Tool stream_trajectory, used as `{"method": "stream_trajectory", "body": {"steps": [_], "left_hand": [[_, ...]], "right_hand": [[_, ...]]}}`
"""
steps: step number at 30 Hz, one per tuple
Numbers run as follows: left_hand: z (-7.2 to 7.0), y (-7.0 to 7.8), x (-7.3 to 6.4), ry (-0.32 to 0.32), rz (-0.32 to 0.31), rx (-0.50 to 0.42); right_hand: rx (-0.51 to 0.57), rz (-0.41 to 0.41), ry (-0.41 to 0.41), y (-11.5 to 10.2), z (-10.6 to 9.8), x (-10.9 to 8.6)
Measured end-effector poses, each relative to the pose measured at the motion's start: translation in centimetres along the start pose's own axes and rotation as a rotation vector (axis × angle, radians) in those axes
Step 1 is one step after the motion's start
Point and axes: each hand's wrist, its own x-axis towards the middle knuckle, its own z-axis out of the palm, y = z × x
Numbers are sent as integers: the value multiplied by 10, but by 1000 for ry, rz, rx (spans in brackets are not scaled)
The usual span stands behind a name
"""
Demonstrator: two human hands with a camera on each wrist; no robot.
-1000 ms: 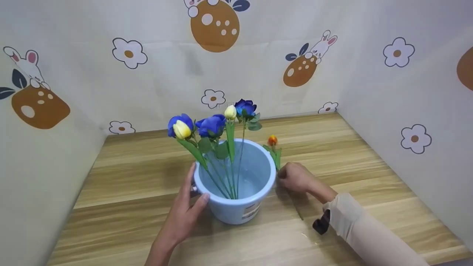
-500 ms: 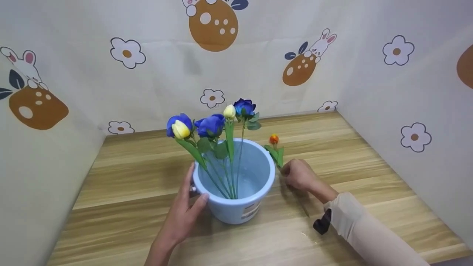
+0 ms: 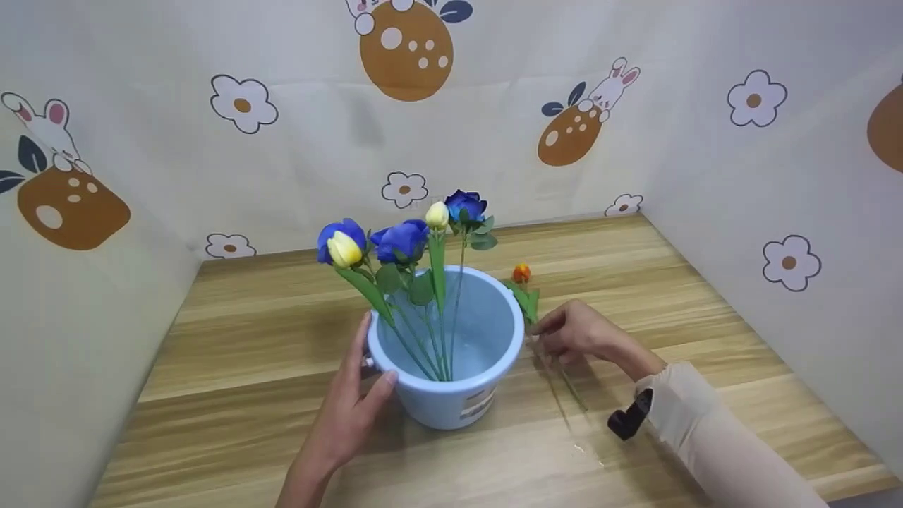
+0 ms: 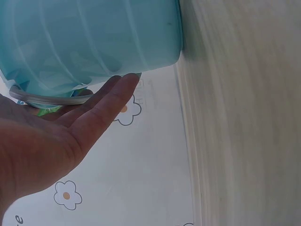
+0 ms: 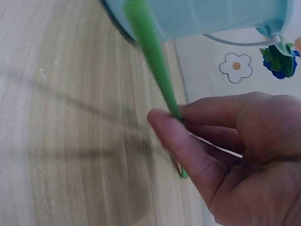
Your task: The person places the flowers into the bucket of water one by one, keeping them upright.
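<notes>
A light blue bucket stands upright on the table. My left hand rests against its left side with straight fingers, thumb at the rim; the left wrist view has these fingers touching the bucket wall. Inside lean blue roses and pale yellow tulips, their stems meeting near the bottom front. To the bucket's right, my right hand pinches the green stem of an orange tulip between thumb and fingers. The bloom points to the back, and the stem's end is toward me.
The wood-patterned table is enclosed by pale curtains printed with rabbits and flowers. A grey bucket handle hangs by my left hand. A black wrist strap sits on my right sleeve.
My right hand has shifted slightly right and raised the tulip's stem, which now stands apart from its shadow on the table. The left hand and bucket have stayed in place.
</notes>
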Motion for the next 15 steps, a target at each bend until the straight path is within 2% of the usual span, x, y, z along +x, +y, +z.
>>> {"method": "stream_trajectory", "body": {"steps": [5,9,15], "left_hand": [[0,0,0,-7,-16,-6],[0,0,0,-16,-24,-9],[-1,1,1,-15,-5,-19]], "right_hand": [[134,-5,10,2,-4,-2],[292,-2,62,-4,-6,-4],[478,-82,127,-22,-9,-7]]}}
